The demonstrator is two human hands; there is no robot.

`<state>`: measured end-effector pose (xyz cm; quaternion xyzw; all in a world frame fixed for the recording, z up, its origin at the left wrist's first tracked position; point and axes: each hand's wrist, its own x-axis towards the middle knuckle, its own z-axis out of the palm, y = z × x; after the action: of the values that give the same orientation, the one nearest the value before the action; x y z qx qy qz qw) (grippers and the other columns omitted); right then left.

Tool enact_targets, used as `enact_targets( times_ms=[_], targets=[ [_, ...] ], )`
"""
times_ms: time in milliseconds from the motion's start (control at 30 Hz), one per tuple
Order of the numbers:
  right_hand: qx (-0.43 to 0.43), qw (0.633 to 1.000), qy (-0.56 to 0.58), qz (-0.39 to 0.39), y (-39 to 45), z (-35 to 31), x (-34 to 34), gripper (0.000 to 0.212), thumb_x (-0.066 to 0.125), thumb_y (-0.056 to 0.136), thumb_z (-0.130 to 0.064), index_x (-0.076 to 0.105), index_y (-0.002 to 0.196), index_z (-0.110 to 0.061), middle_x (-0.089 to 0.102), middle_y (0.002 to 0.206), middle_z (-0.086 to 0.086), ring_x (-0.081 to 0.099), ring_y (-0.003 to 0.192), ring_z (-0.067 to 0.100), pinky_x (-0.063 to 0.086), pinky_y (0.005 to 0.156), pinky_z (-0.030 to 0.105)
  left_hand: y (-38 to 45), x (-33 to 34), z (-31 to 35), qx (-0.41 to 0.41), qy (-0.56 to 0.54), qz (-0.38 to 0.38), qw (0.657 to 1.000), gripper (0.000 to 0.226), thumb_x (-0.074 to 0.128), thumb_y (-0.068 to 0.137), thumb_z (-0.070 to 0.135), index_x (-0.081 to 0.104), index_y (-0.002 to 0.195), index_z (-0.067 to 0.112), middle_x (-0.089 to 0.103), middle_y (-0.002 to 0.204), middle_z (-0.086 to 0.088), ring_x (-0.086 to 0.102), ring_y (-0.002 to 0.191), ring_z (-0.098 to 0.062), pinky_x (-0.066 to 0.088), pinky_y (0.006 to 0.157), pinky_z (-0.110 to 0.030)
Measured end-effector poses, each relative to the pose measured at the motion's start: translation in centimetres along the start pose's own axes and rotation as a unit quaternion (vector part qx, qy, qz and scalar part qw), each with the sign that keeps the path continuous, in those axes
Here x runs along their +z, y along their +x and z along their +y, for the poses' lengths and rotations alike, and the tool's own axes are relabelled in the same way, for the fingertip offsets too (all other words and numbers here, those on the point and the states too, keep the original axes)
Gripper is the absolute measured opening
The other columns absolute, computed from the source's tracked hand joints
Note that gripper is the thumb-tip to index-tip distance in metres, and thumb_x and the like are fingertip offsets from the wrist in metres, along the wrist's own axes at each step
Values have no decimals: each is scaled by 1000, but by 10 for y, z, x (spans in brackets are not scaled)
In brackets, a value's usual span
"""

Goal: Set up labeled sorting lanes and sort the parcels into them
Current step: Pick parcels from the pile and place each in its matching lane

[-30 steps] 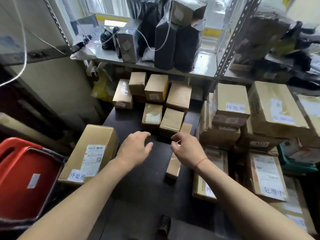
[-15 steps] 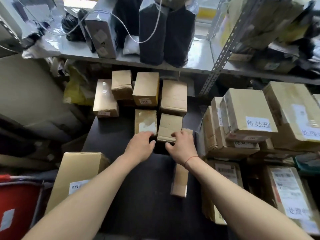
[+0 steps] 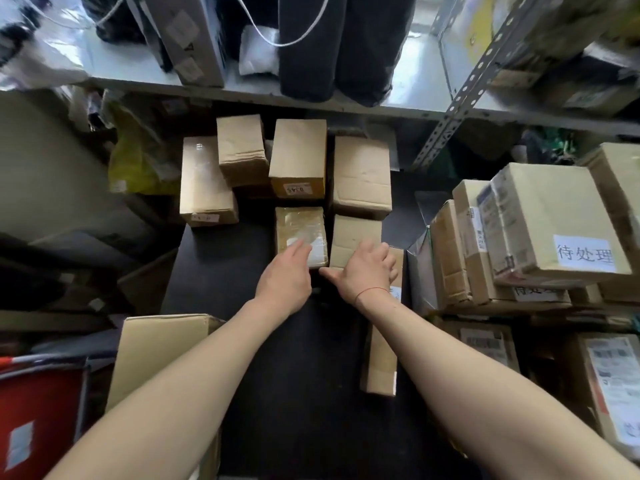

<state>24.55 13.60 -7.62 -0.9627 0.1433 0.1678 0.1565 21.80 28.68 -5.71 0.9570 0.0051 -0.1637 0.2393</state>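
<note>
We judge sorting partly done: six cardboard parcels (image 3: pixel 298 157) grouped on the table (image 3: pixel 221 271), left hand (image 3: pixel 285 275) and right hand (image 3: pixel 363 271) resting flat-fingered on the nearest two, labelled stacks (image 3: pixel 554 223) right of the table unsorted.

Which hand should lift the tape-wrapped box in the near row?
Left. The left hand already rests its fingers on the tape-wrapped box; the right hand lies on the plain box beside it.
</note>
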Motion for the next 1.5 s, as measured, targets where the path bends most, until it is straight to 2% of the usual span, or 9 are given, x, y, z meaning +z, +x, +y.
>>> enact_targets(
  times_ms=[333, 433, 533, 633, 700, 800, 900, 1100, 1500],
  targets=[
    [-23, 970, 229, 71, -39, 18, -50, 68, 83, 71, -49, 37, 114, -24, 40, 127, 1, 38, 120, 25, 40, 95, 38, -8, -15, 3, -69, -219, -5, 973, 47, 41, 112, 41, 48, 155, 23, 51, 157, -4, 48, 142, -24, 39, 119, -39],
    [-68, 896, 438, 4, -52, 29, -69, 65, 84, 75, -35, 38, 119, -26, 54, 127, 3, 57, 119, 22, 49, 92, 30, -16, -32, 16, -99, -438, -54, 892, 30, 39, 111, 53, 65, 124, 43, 65, 140, 1, 62, 123, -18, 50, 111, -45],
    [-59, 770, 624, -123, -50, 33, -71, 67, 80, 75, -21, 41, 130, -25, 62, 135, 12, 67, 123, 24, 58, 91, 35, -22, -44, 22, -115, -632, -116, 758, 40, 40, 109, 56, 68, 129, 36, 74, 130, -1, 65, 125, -25, 48, 110, -54],
    [-45, 672, 706, -217, -47, 32, -72, 62, 65, 82, -7, 45, 139, -19, 67, 134, 17, 68, 123, 29, 56, 101, 48, -27, -48, 16, -103, -678, -174, 707, 53, 50, 103, 57, 64, 142, 25, 71, 136, -10, 62, 131, -35, 46, 112, -60],
    [-44, 673, 698, -242, -46, 32, -71, 60, 60, 85, -6, 49, 143, -18, 68, 132, 17, 71, 118, 28, 57, 100, 47, -29, -52, 11, -93, -700, -147, 693, 49, 61, 101, 38, 58, 145, 16, 70, 136, -16, 63, 130, -39, 49, 110, -62],
    [-82, 790, 576, -196, -45, 34, -68, 69, 73, 94, -23, 41, 153, -37, 59, 143, 10, 65, 127, 25, 59, 101, 47, -32, -55, 6, -113, -649, -39, 751, 49, 74, 95, 16, 54, 139, 14, 76, 123, -11, 76, 109, -29, 62, 95, -51],
    [-112, 847, 491, -169, -47, 34, -66, 89, 87, 77, -58, 40, 152, -51, 55, 145, -1, 60, 132, 20, 58, 104, 49, -36, -50, 4, -100, -537, 32, 837, 30, 76, 96, 24, 61, 122, 26, 77, 115, 0, 78, 98, -14, 65, 88, -42],
    [-84, 789, 550, -261, -38, 37, -58, 62, 65, 104, -24, 40, 160, -32, 68, 140, 7, 66, 130, 26, 49, 113, 56, -40, -53, -5, -99, -521, 60, 846, 22, 73, 98, 33, 72, 120, 27, 80, 107, 7, 78, 99, -11, 66, 80, -37],
    [-69, 781, 558, -272, -57, 36, -57, 67, 68, 97, -29, 41, 158, -30, 69, 139, 6, 65, 131, 26, 50, 111, 59, -50, -57, -8, -101, -477, 64, 871, 37, 61, 103, 41, 63, 140, 39, 75, 119, 17, 71, 111, -7, 62, 88, -33]
  ],
)
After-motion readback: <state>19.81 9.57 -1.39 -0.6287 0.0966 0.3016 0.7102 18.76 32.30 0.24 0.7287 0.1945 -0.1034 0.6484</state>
